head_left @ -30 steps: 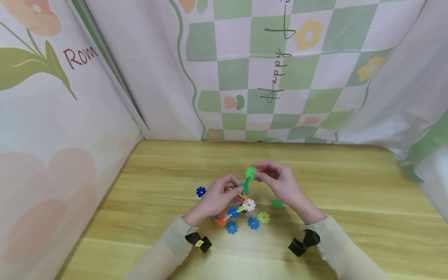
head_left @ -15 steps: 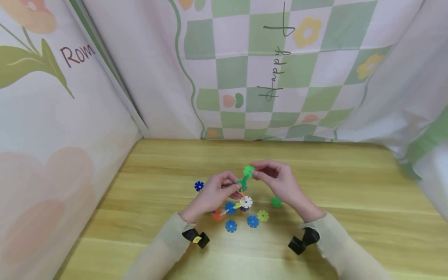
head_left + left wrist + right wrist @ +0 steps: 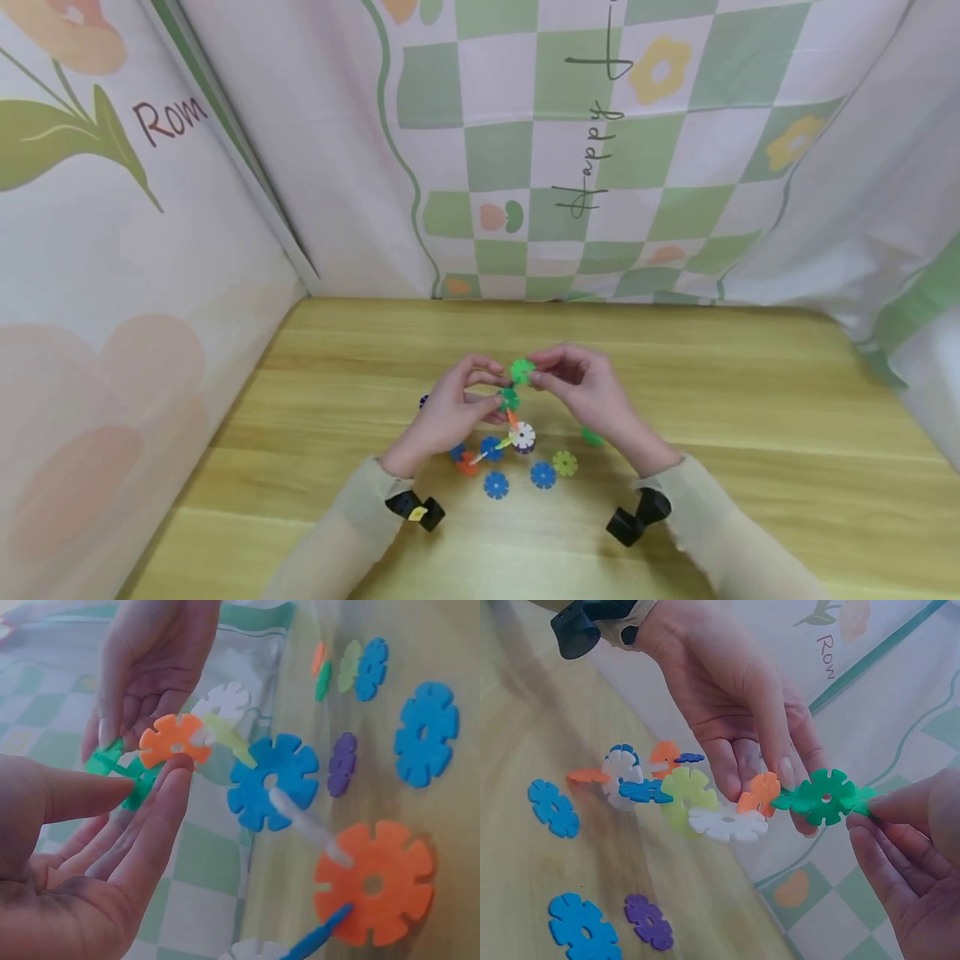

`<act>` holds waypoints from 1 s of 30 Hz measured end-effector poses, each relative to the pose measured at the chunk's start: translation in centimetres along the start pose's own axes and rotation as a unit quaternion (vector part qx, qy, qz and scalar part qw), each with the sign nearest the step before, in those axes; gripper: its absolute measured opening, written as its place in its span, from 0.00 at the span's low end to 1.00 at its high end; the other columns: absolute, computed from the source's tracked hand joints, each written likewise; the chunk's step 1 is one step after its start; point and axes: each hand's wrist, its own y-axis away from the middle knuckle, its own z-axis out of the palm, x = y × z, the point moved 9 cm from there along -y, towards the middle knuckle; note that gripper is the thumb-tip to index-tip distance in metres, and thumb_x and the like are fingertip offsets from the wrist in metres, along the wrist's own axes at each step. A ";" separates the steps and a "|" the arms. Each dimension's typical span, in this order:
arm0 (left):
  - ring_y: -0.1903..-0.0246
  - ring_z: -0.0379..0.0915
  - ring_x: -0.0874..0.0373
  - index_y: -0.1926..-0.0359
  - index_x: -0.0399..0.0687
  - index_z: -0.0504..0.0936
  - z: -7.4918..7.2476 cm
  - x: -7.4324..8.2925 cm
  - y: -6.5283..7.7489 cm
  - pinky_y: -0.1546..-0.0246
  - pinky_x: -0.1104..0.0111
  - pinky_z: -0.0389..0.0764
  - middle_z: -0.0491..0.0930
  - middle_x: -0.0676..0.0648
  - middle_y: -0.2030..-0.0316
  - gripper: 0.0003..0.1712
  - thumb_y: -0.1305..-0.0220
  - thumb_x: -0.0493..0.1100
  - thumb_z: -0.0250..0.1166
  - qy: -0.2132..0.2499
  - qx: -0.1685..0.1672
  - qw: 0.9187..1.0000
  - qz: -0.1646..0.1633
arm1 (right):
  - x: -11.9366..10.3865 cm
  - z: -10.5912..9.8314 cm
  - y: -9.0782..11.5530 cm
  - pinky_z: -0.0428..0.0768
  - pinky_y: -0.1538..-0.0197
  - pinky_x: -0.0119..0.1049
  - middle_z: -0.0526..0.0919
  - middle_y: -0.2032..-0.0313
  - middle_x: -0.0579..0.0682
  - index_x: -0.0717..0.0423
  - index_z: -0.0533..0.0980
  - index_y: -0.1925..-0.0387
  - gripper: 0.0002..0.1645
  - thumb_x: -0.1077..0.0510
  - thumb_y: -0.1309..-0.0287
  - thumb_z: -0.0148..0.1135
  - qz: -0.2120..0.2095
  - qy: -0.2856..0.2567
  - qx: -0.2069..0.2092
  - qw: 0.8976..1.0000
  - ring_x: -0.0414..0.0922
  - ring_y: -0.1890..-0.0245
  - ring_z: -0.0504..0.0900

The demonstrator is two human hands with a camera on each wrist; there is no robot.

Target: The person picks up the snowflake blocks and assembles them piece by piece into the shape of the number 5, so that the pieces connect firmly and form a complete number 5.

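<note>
A chain of slotted plastic snowflake discs hangs between the hands, with orange, white, yellow-green, blue and green pieces joined edge to edge. My left hand [image 3: 450,412] pinches the chain between thumb and fingers at a green disc [image 3: 508,400], close to an orange disc [image 3: 177,741]. On the right, my right hand [image 3: 581,387] pinches the bright green disc [image 3: 522,372] at the chain's end by its rim. Below the left hand the chain runs through a white disc [image 3: 727,824] and a blue disc [image 3: 273,782] to a larger-looking orange disc [image 3: 373,884]. Fingers partly hide the green joints.
Loose discs lie on the wooden table [image 3: 750,417]: two blue discs [image 3: 496,485], a yellow-green disc [image 3: 565,463], a purple disc [image 3: 649,922] and a green disc [image 3: 592,437] near the right wrist. Patterned curtains [image 3: 495,150] stand behind and at left.
Both hands have shifted a little left, carrying the chain along. The right hand and its bright green disc have come closer to the left hand. The left hand's upper fingers are spread more.
</note>
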 end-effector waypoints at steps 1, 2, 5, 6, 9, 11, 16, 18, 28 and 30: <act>0.62 0.86 0.45 0.39 0.35 0.68 0.0 -0.1 0.0 0.60 0.59 0.87 0.76 0.34 0.44 0.20 0.28 0.25 0.57 0.003 -0.001 1.000 0.002 | 0.1 0.1 0.0 0.86 0.56 0.42 0.86 0.56 0.55 0.63 0.82 0.52 0.12 0.68 0.37 0.68 0.001 0.001 -0.002 1.000 0.49 0.62 0.86; 0.62 0.86 0.45 0.38 0.35 0.68 0.1 -0.1 0.1 0.60 0.58 0.87 0.76 0.35 0.43 0.20 0.28 0.25 0.57 0.007 -0.004 1.000 0.003 | 0.2 0.1 0.0 0.86 0.56 0.43 0.86 0.56 0.55 0.63 0.82 0.52 0.12 0.68 0.36 0.68 0.002 0.003 -0.002 1.000 0.49 0.62 0.86; 0.63 0.86 0.41 0.35 0.36 0.68 0.4 -0.1 0.1 0.61 0.55 0.87 0.75 0.36 0.40 0.22 0.26 0.27 0.57 0.005 -0.015 1.000 0.005 | 0.4 0.2 0.0 0.86 0.56 0.44 0.87 0.56 0.55 0.62 0.83 0.51 0.12 0.68 0.36 0.68 0.001 0.007 0.000 1.000 0.48 0.62 0.86; 0.65 0.85 0.40 0.34 0.37 0.69 0.4 -0.1 0.0 0.62 0.53 0.87 0.76 0.37 0.41 0.21 0.25 0.29 0.57 0.001 -0.017 1.000 0.003 | 0.5 0.3 0.0 0.86 0.56 0.45 0.87 0.57 0.55 0.62 0.83 0.51 0.12 0.68 0.36 0.68 0.001 0.009 0.001 1.000 0.48 0.62 0.86; 0.69 0.84 0.39 0.36 0.41 0.73 0.3 -0.1 -0.1 0.64 0.48 0.87 0.79 0.40 0.45 0.18 0.22 0.39 0.57 -0.029 -0.011 0.999 -0.007 | 0.4 0.6 0.0 0.86 0.57 0.48 0.87 0.57 0.53 0.60 0.84 0.52 0.12 0.67 0.37 0.69 0.003 0.012 0.000 1.000 0.49 0.62 0.87; 0.71 0.84 0.42 0.39 0.43 0.76 0.0 -0.1 -0.1 0.65 0.47 0.86 0.81 0.42 0.49 0.16 0.21 0.45 0.57 -0.050 -0.001 0.999 -0.016 | 0.4 0.9 0.1 0.86 0.57 0.51 0.87 0.58 0.53 0.59 0.84 0.52 0.11 0.66 0.37 0.69 0.003 0.010 -0.009 1.000 0.50 0.63 0.87; 0.71 0.83 0.51 0.47 0.45 0.80 -0.6 -0.3 0.0 0.65 0.51 0.87 0.81 0.47 0.55 0.15 0.21 0.50 0.57 -0.086 0.010 0.996 -0.020 | 0.8 1.4 0.0 0.86 0.55 0.51 0.86 0.57 0.56 0.62 0.82 0.51 0.10 0.64 0.33 0.66 -0.003 0.006 -0.035 0.999 0.53 0.61 0.87; 0.71 0.83 0.52 0.48 0.45 0.81 -0.9 -0.4 0.1 0.65 0.53 0.87 0.82 0.47 0.56 0.15 0.21 0.50 0.57 -0.090 0.013 0.996 -0.019 | 1.4 1.4 0.1 0.86 0.55 0.47 0.86 0.57 0.58 0.64 0.82 0.50 0.11 0.64 0.31 0.64 -0.005 0.030 -0.045 0.999 0.52 0.61 0.86; 0.67 0.83 0.53 0.49 0.42 0.81 -1.8 0.0 0.4 0.63 0.59 0.87 0.83 0.46 0.58 0.12 0.21 0.44 0.57 -0.096 0.029 0.995 -0.012 | 5.8 4.1 2.3 0.82 0.60 0.33 0.80 0.63 0.41 0.54 0.83 0.58 0.16 0.55 0.48 0.79 0.020 0.255 -0.204 0.945 0.41 0.64 0.79; 0.67 0.83 0.53 0.48 0.42 0.81 -1.8 0.1 0.3 0.63 0.59 0.87 0.84 0.46 0.58 0.12 0.21 0.44 0.57 -0.095 0.030 0.995 -0.011 | 5.8 4.1 2.3 0.81 0.60 0.34 0.79 0.64 0.42 0.53 0.83 0.61 0.16 0.55 0.51 0.80 0.015 0.255 -0.203 0.945 0.42 0.64 0.78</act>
